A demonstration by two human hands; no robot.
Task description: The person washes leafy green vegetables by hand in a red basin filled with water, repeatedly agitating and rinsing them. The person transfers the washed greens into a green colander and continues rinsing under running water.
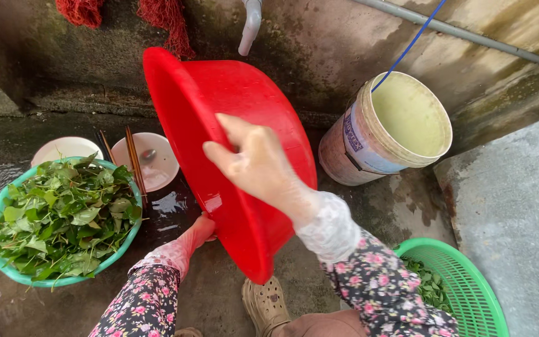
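My 2 hands tilt a glossy, wet red basin point(251, 206) on edge: right hand point(254, 165) spread inside, left hand point(198, 232) gripping its near-left rim.

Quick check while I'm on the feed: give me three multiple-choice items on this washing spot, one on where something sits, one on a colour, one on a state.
1. Where is the bowl of green leaves?
A. left of the red basin
B. inside the bucket
C. on the concrete ledge

2. What colour is the slotted basket at lower right?
A. red
B. green
C. white

3. How is the red basin held?
A. flat on the ground
B. upside down over the bucket
C. tipped up on its edge

Answers:
1 A, the bowl sits on the wet ground left of the basin.
2 B, its plastic mesh is bright green.
3 C, the right hand lies on the basin's inside and the left hand grips its lower rim, with the basin tilted steeply, its opening facing right toward the cream bucket.
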